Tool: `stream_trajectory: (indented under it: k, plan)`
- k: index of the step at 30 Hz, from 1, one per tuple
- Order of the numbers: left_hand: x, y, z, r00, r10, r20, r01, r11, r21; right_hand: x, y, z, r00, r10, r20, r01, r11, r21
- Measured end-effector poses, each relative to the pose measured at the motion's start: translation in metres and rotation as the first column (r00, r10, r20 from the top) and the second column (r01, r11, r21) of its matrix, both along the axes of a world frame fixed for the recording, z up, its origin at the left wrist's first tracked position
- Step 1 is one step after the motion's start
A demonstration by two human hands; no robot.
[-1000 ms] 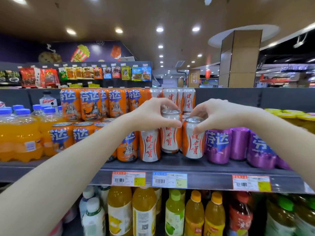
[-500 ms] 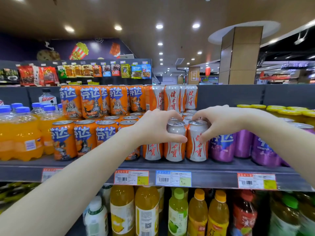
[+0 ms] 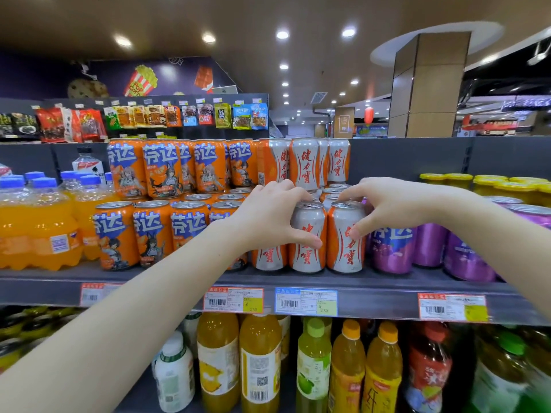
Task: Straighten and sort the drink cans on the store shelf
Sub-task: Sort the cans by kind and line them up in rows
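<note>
Left hand (image 3: 268,217): we are clamping its fingers and thumb round the silver can (image 3: 307,257).
Right hand (image 3: 396,207): we are clamping its fingers on the neighbouring can (image 3: 346,251).
Cans: both are standing upright, touching, at the shelf (image 3: 372,280) front, beside purple cans (image 3: 393,251).

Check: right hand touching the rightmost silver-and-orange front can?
Touching. Head view: the right hand pinches the can, thumb on its front, fingers over its rim.
</note>
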State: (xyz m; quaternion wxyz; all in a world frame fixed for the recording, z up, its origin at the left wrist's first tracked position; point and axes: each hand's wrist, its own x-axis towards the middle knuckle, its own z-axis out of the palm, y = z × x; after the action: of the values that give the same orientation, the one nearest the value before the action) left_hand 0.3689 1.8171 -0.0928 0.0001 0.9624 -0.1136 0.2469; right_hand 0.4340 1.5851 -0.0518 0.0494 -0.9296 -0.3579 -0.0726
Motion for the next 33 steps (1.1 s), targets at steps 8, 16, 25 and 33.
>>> stream_trajectory:
  k: [8,16,25,33]
  plan:
    - [-0.018,0.022,0.003,0.995,0.000,0.099,0.006,0.998,-0.069,-0.028,0.019,-0.006,0.971,-0.037,0.235,0.035,0.999,0.011]
    - [-0.061,0.100,0.003,0.988,0.111,0.108,-0.089,0.978,-0.189,-0.059,0.070,-0.024,0.954,0.135,0.268,-0.174,0.976,0.129]
    - [-0.103,0.182,-0.015,0.954,0.277,0.118,-0.248,0.945,-0.215,-0.069,0.145,-0.033,0.905,0.198,0.378,-0.249,0.964,0.092]
    - [-0.135,0.237,-0.031,0.870,0.448,0.206,-0.420,0.892,-0.166,-0.067,0.185,-0.038,0.931,0.088,0.354,-0.082,0.996,-0.032]
